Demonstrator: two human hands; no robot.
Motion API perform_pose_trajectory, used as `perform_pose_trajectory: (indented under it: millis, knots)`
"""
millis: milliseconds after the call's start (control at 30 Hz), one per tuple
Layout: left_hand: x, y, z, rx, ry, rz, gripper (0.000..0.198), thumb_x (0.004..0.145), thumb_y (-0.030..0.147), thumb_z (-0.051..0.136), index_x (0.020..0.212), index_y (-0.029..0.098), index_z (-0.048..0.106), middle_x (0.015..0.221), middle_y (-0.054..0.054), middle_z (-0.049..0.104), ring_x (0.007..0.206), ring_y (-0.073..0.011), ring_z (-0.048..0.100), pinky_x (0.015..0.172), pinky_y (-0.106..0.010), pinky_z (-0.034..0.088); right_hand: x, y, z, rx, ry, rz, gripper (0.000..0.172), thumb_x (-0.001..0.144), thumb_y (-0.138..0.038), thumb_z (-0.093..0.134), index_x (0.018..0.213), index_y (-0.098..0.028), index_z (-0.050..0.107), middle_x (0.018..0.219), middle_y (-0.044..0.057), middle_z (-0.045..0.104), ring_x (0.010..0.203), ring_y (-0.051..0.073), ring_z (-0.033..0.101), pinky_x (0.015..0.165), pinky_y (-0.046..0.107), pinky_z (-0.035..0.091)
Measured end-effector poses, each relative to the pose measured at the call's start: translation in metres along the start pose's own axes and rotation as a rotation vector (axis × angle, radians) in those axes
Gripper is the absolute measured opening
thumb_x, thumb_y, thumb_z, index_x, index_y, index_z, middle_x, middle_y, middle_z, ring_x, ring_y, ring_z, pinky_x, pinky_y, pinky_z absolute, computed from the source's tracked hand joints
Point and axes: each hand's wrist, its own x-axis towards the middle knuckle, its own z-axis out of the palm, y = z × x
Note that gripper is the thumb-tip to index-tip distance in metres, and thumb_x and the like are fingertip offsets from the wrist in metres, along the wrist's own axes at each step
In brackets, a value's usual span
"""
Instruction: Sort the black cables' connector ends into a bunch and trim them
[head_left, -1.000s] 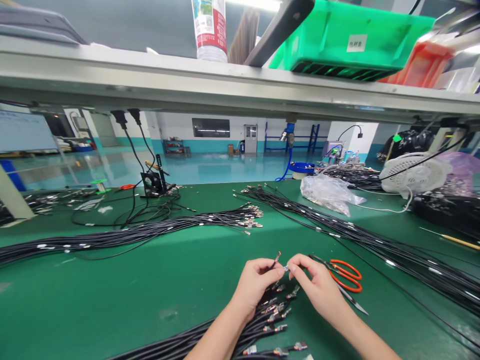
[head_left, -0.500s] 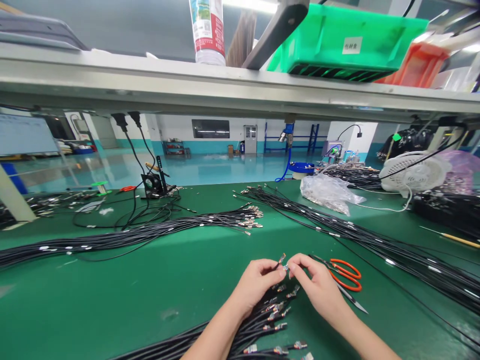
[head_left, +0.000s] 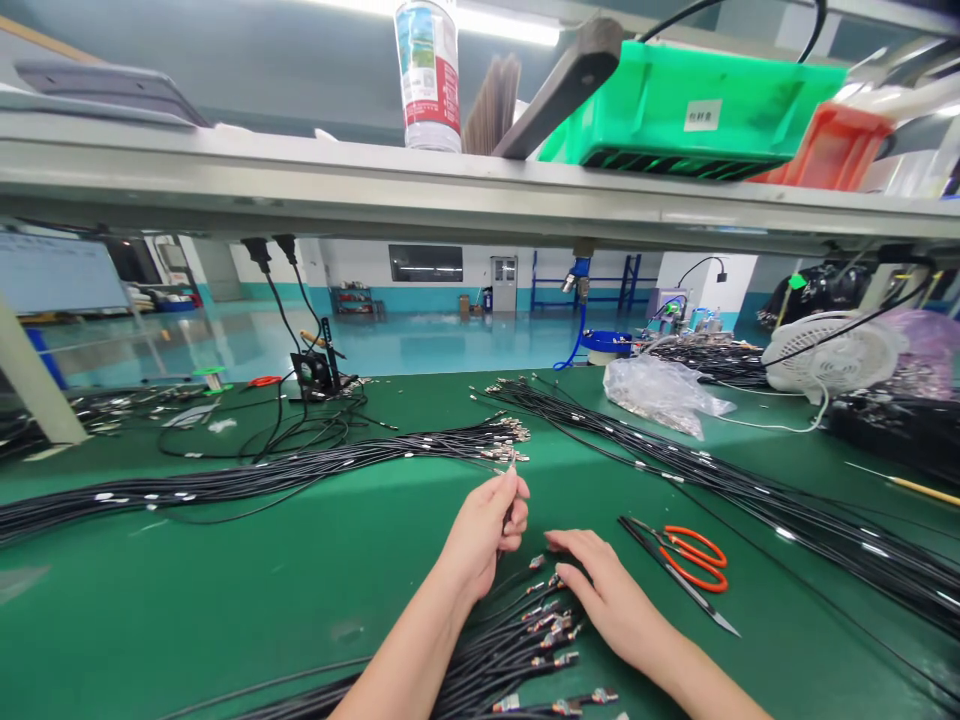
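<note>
Pinching one cable [head_left: 511,475] up, left hand [head_left: 484,525]; right hand [head_left: 600,595] loose-fingered on near cable bundle [head_left: 525,645]; best gripped just behind terminal.

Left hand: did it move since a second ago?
Yes. The left hand, pinching a cable, went forward, away from the right hand and the orange scissors, toward the far cable bundle.

Bare green mat [head_left: 187,600] is seen left of the left hand [head_left: 484,525]. Passage ahead is barred by a cable bundle [head_left: 300,468]; to the right, by orange scissors [head_left: 694,560] and a second bundle [head_left: 787,510].
</note>
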Motion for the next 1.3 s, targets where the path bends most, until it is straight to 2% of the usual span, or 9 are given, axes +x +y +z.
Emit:
perform_pose_trajectory:
  millis: [100, 233, 400, 533, 767, 900, 1033, 1200, 1300]
  knots:
    - [-0.001, 0.000, 0.001, 0.014, -0.020, -0.025, 0.034, 0.075, 0.049, 0.056, 0.073, 0.016, 0.047, 0.047, 0.009, 0.032, 0.041, -0.0029, 0.017, 0.039, -0.015, 0.006, 0.002, -0.004, 0.004, -0.033, -0.033, -0.006, 0.032, 0.084, -0.012, 0.041, 0.113, -0.018, 0.053, 0.109, 0.008, 0.055, 0.103, 0.022, 0.045, 0.090, 0.036, 0.032]
    - [-0.002, 0.002, 0.002, 0.154, -0.004, 0.006, 0.036, 0.076, 0.053, 0.052, 0.072, 0.017, 0.049, 0.047, 0.009, 0.034, 0.040, -0.0039, 0.019, 0.039, -0.016, 0.010, 0.006, -0.015, 0.007, -0.075, -0.041, 0.021, 0.019, 0.081, -0.010, 0.047, 0.087, -0.019, 0.062, 0.083, 0.004, 0.060, 0.087, 0.022, 0.050, 0.080, 0.034, 0.035]
    - [-0.002, 0.006, 0.002, 0.524, 0.078, 0.124, 0.036, 0.079, 0.050, 0.046, 0.069, 0.016, 0.054, 0.045, 0.007, 0.038, 0.040, -0.0064, 0.026, 0.042, -0.019, 0.021, 0.007, -0.023, -0.002, 0.058, 0.060, 0.008, 0.016, 0.081, -0.015, 0.049, 0.069, -0.019, 0.059, 0.074, 0.002, 0.059, 0.081, 0.020, 0.051, 0.076, 0.031, 0.034]
    - [0.000, 0.002, -0.001, 0.826, 0.028, 0.243, 0.036, 0.082, 0.041, 0.043, 0.063, 0.015, 0.059, 0.045, 0.005, 0.044, 0.046, -0.0089, 0.037, 0.051, -0.020, 0.028, 0.005, -0.029, -0.012, 0.161, 0.058, 0.050, 0.015, 0.078, -0.017, 0.050, 0.067, -0.019, 0.061, 0.071, 0.001, 0.058, 0.077, 0.019, 0.052, 0.074, 0.029, 0.035]
    - [-0.002, 0.001, 0.001, 0.820, -0.039, 0.195, 0.035, 0.083, 0.040, 0.041, 0.064, 0.016, 0.059, 0.045, 0.005, 0.046, 0.045, -0.0089, 0.036, 0.049, -0.019, 0.028, 0.003, -0.029, -0.008, 0.166, 0.057, 0.103, 0.015, 0.077, -0.021, 0.046, 0.067, -0.019, 0.057, 0.072, 0.002, 0.056, 0.076, 0.020, 0.051, 0.072, 0.030, 0.036]
    - [-0.009, 0.022, 0.005, 0.640, 0.072, 0.271, 0.034, 0.083, 0.044, 0.041, 0.068, 0.017, 0.054, 0.046, 0.006, 0.042, 0.044, -0.0078, 0.031, 0.045, -0.018, 0.024, 0.001, -0.024, 0.001, 0.171, 0.039, 0.076, 0.017, 0.081, -0.026, 0.039, 0.070, -0.020, 0.050, 0.073, 0.003, 0.054, 0.074, 0.020, 0.050, 0.069, 0.028, 0.038]
    - [-0.015, 0.060, -0.003, 0.548, 0.222, 0.397, 0.033, 0.083, 0.047, 0.041, 0.071, 0.017, 0.051, 0.048, 0.007, 0.036, 0.042, -0.0073, 0.025, 0.041, -0.017, 0.018, 0.000, -0.020, 0.010, 0.188, -0.036, 0.068, 0.021, 0.084, -0.033, 0.035, 0.071, -0.021, 0.047, 0.074, 0.003, 0.056, 0.073, 0.019, 0.052, 0.067, 0.028, 0.038]
    - [-0.034, 0.129, -0.026, 0.837, 0.424, 0.698, 0.031, 0.083, 0.043, 0.042, 0.071, 0.016, 0.054, 0.049, 0.006, 0.036, 0.044, -0.0080, 0.030, 0.043, -0.018, 0.022, -0.001, -0.018, 0.018, 0.261, -0.067, 0.105, 0.025, 0.085, -0.040, 0.033, 0.075, -0.021, 0.047, 0.068, 0.001, 0.060, 0.065, 0.018, 0.054, 0.063, 0.027, 0.038]
    - [-0.054, 0.150, -0.029, 1.105, 0.550, 0.876, 0.027, 0.084, 0.039, 0.043, 0.074, 0.018, 0.055, 0.052, 0.005, 0.040, 0.047, -0.0092, 0.033, 0.048, -0.019, 0.026, -0.002, -0.022, 0.016, 0.348, -0.020, 0.089, 0.026, 0.085, -0.040, 0.036, 0.075, -0.020, 0.049, 0.067, 0.001, 0.061, 0.064, 0.017, 0.055, 0.062, 0.025, 0.038]
